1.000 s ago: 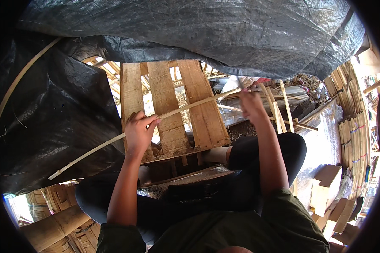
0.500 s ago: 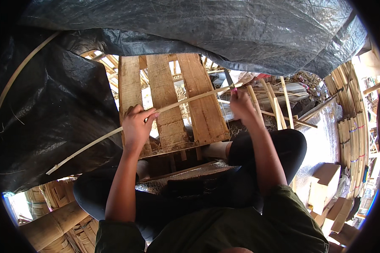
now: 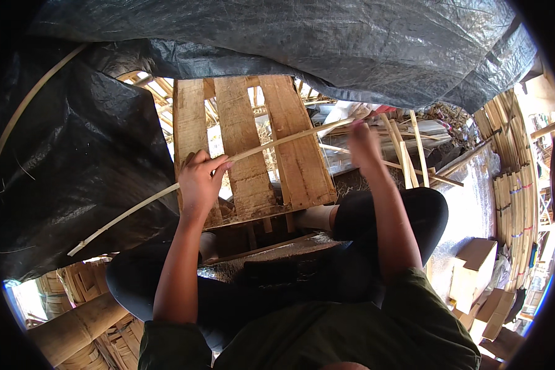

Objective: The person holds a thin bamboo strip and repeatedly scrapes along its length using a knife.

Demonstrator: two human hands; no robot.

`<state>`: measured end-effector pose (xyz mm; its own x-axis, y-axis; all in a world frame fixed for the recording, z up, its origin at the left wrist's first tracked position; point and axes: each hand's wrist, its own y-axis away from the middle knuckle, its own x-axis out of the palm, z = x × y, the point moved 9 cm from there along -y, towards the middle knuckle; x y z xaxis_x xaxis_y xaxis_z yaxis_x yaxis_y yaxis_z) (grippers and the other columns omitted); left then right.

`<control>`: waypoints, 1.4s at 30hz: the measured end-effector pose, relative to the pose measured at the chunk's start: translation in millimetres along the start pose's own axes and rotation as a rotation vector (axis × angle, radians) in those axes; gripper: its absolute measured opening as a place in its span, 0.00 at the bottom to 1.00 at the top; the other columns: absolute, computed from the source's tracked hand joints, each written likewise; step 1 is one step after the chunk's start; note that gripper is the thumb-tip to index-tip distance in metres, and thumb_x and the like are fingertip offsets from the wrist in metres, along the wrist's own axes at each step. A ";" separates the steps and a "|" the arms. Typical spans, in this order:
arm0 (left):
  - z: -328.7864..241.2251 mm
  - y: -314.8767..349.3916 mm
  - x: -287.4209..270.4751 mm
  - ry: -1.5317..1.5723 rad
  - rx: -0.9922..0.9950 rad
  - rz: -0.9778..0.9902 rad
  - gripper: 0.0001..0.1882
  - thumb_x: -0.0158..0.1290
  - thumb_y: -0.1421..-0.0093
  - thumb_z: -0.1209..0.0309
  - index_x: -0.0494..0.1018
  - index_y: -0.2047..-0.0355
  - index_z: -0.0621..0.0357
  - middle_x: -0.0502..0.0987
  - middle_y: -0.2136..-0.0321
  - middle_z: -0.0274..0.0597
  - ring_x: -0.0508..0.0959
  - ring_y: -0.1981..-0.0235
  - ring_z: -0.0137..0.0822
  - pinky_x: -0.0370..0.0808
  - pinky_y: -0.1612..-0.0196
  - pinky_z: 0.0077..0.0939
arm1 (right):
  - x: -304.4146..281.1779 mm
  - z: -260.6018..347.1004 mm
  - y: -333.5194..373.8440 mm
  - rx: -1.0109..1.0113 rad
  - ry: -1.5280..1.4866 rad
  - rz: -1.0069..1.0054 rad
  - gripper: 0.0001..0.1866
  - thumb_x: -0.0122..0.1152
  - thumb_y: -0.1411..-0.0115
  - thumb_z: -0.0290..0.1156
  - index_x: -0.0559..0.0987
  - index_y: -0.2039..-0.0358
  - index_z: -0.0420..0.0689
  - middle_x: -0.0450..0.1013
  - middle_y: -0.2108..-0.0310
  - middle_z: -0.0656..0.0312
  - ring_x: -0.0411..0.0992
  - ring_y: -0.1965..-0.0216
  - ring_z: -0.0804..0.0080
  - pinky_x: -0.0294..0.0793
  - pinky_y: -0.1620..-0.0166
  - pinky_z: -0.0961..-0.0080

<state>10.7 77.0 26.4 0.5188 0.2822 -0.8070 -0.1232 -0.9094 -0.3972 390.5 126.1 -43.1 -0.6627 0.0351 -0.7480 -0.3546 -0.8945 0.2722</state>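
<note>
Fingers of your left hand (image 3: 199, 186) pinch the bamboo strip (image 3: 279, 143) | strip passes over the slatted wooden platform (image 3: 297, 176) in one length | your right hand (image 3: 364, 148) blurs near its upper end, finger state unclear | judged mid-work; finished and remaining portions indistinguishable

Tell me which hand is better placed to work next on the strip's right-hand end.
Right, probably: the right hand, though blurred, is close to that end, while the left hand grips the pale strip nearer its middle.
</note>
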 end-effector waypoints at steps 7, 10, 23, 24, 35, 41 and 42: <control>0.9 0.0 -2.4 0.008 0.001 -0.002 0.09 0.65 0.50 0.64 0.84 0.68 0.50 0.64 0.83 0.38 0.70 0.78 0.39 0.66 0.72 0.34 | 8.9 6.3 12.2 0.066 -0.301 0.198 0.22 0.42 0.30 0.48 0.68 0.72 0.42 0.60 0.86 0.71 0.57 0.88 0.79 0.60 0.86 0.75; 3.3 2.1 -4.8 -0.025 0.014 -0.011 0.09 0.64 0.50 0.64 0.84 0.68 0.50 0.64 0.83 0.38 0.70 0.77 0.39 0.66 0.72 0.35 | 60.1 31.9 47.3 0.005 -0.425 0.483 0.21 0.43 0.30 0.48 0.69 0.66 0.42 0.56 0.86 0.71 0.53 0.88 0.81 0.53 0.85 0.77; -11.1 2.4 1.8 0.073 0.012 0.101 0.10 0.63 0.48 0.65 0.83 0.66 0.55 0.72 0.78 0.39 0.73 0.72 0.41 0.71 0.66 0.35 | 21.1 1.5 5.9 0.057 -0.537 -0.025 0.21 0.61 0.39 0.49 0.72 0.78 0.46 0.60 0.85 0.74 0.57 0.87 0.84 0.58 0.86 0.79; -14.5 2.8 -2.5 0.043 0.033 0.037 0.11 0.63 0.48 0.65 0.83 0.66 0.55 0.73 0.77 0.38 0.74 0.71 0.41 0.71 0.65 0.35 | 14.7 1.8 1.5 0.017 -0.554 -0.043 0.21 0.60 0.38 0.49 0.72 0.78 0.46 0.59 0.86 0.74 0.57 0.87 0.84 0.60 0.86 0.79; -11.1 -1.8 1.6 0.083 0.021 0.034 0.11 0.62 0.45 0.67 0.81 0.67 0.62 0.73 0.74 0.41 0.75 0.71 0.42 0.72 0.68 0.34 | 6.8 -25.6 -10.9 -0.101 -0.073 -0.258 0.25 0.41 0.31 0.43 0.78 0.69 0.34 0.75 0.77 0.41 0.76 0.75 0.46 0.74 0.69 0.53; -0.9 2.0 0.7 0.072 0.018 0.017 0.10 0.63 0.47 0.66 0.81 0.69 0.60 0.76 0.75 0.40 0.77 0.71 0.42 0.73 0.68 0.33 | -6.9 -16.7 -11.8 0.118 -0.224 -0.008 0.28 0.40 0.31 0.52 0.75 0.64 0.36 0.65 0.85 0.62 0.69 0.85 0.70 0.68 0.85 0.72; -3.0 1.4 1.8 0.077 0.024 0.016 0.10 0.63 0.47 0.66 0.81 0.69 0.60 0.76 0.75 0.40 0.77 0.71 0.42 0.73 0.68 0.33 | -6.9 -12.3 -4.8 0.119 -0.224 -0.017 0.28 0.40 0.31 0.52 0.75 0.64 0.36 0.65 0.85 0.62 0.69 0.85 0.70 0.68 0.85 0.72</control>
<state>13.9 75.3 25.7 0.5802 0.2426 -0.7775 -0.1520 -0.9056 -0.3960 404.9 124.6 -46.7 -0.7810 0.1590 -0.6039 -0.4328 -0.8349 0.3399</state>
